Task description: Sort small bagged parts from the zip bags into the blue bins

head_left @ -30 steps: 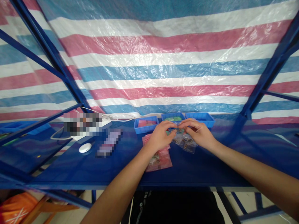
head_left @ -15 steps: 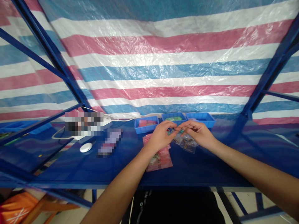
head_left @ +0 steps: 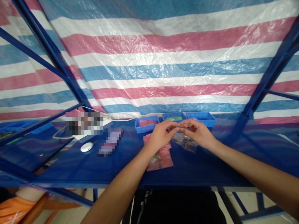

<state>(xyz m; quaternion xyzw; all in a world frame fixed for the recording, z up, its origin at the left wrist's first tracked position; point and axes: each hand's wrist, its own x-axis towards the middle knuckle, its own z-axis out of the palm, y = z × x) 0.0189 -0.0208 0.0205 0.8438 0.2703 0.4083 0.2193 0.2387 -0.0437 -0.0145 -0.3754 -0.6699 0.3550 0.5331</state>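
Note:
My left hand (head_left: 163, 133) and my right hand (head_left: 198, 132) meet fingertip to fingertip above the table. Both are closed in a pinch, and whatever lies between the fingers is too small and hidden to name. Under my left hand, pink plastic bags (head_left: 161, 158) lie on the table with small parts inside. Below my right hand are clear plastic bags (head_left: 189, 145) that hold small brownish metallic pieces. Just beyond the hands stand three blue bins: a left bin (head_left: 146, 128) with pink bags in it, a middle bin (head_left: 163, 115) with green items, and a right bin (head_left: 211, 119).
On the left of the blue table (head_left: 126, 174) lie a round white case (head_left: 86, 147) and a pixelated flat object (head_left: 111, 141). A white power strip (head_left: 81, 136) with cables sits behind them. Blue metal frame posts (head_left: 53, 59) rise at both sides. A person's orange clothing (head_left: 16, 208) shows at lower left.
My fingers have shifted slightly, with the right fingers more curled against the left. The bags and bins keep their places; the view has moved a little.

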